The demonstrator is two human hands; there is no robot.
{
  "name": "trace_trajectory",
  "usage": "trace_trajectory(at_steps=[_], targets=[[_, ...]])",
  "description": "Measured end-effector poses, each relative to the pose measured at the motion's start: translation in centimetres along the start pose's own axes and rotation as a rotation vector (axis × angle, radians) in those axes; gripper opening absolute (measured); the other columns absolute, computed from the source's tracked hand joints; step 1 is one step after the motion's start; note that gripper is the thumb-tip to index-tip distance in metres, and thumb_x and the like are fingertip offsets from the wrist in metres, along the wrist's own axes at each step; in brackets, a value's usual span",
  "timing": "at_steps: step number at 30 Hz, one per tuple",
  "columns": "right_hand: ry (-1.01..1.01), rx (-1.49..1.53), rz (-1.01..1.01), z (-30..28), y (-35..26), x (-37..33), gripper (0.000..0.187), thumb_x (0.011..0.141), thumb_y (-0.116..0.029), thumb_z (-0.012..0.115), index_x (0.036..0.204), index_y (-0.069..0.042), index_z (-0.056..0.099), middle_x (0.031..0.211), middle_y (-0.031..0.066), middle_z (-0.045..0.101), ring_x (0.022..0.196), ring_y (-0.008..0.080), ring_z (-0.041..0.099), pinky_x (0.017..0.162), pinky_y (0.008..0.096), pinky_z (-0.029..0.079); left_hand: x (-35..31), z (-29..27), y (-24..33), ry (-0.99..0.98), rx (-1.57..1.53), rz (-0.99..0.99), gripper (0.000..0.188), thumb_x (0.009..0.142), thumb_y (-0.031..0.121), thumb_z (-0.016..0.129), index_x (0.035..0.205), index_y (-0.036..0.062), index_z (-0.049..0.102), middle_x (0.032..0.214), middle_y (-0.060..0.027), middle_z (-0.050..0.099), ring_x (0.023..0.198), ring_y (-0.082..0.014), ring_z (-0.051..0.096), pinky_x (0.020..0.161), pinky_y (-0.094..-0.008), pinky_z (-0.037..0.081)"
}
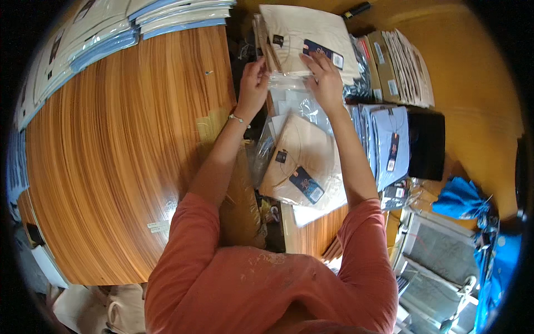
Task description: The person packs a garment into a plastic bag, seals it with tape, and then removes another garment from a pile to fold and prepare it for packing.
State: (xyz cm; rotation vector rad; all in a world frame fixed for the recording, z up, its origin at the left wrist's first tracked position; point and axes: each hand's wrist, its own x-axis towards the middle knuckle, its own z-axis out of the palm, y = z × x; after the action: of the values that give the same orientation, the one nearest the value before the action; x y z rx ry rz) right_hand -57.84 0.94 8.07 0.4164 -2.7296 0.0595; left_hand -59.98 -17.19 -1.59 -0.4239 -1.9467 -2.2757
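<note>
A folded cream shirt with a dark hang tag lies at the far middle, its near end by the mouth of a clear plastic bag. At the bag's left edge, my left hand is closed, its fingertips pinched on the plastic. My right hand rests over the shirt's near right part, fingers apart and touching around the tag; its thumb is near the bag's edge. Nearer to me lies another folded cream shirt in clear plastic, with a blue hang tag.
A wood-grain table spans the left, with bagged garment stacks along its far side. On the right stand folded light-blue shirts, a stack of beige pieces and a black box. Blue cloth hangs farther right.
</note>
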Motion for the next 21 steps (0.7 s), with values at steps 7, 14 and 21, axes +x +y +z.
trace_trajectory(at_steps=[7,14,21], targets=[[0.034,0.250,0.287,-6.5,-3.3,-8.1,0.039,0.077,-0.015,0.068,0.113,-0.005,0.058,0.110,0.0156,0.056,0.103,0.0337,0.053,0.086,0.0382,0.042,0.2,0.0,1.6,-0.014,-0.049,-0.095,0.056,0.091,0.029,0.054,0.134,-0.0008,0.032,0.117,-0.0128,0.052,0.095,-0.0174,0.054,0.084,-0.0303,0.044],[0.410,0.696,1.232,-9.0,-11.0,-30.1,0.010,0.083,-0.011,0.062,0.084,-0.004,0.054,0.078,0.0034,0.053,0.067,0.0122,0.051,0.057,0.0217,0.041,0.3,-0.3,5.9,0.124,0.322,0.312,0.041,0.090,0.022,0.055,0.126,0.0046,0.045,0.118,-0.0090,0.046,0.103,-0.0172,0.046,0.091,-0.0286,0.038],[0.287,2.141,1.646,-10.7,-20.8,-28.4,0.032,0.087,-0.023,0.058,0.112,-0.006,0.049,0.116,0.0130,0.052,0.116,0.0249,0.047,0.094,0.0463,0.042,4.5,0.4,2.5,0.106,0.109,-0.175,0.066,0.082,0.047,0.059,0.118,-0.0072,0.047,0.119,-0.0207,0.045,0.106,-0.0278,0.045,0.091,-0.0345,0.039]])
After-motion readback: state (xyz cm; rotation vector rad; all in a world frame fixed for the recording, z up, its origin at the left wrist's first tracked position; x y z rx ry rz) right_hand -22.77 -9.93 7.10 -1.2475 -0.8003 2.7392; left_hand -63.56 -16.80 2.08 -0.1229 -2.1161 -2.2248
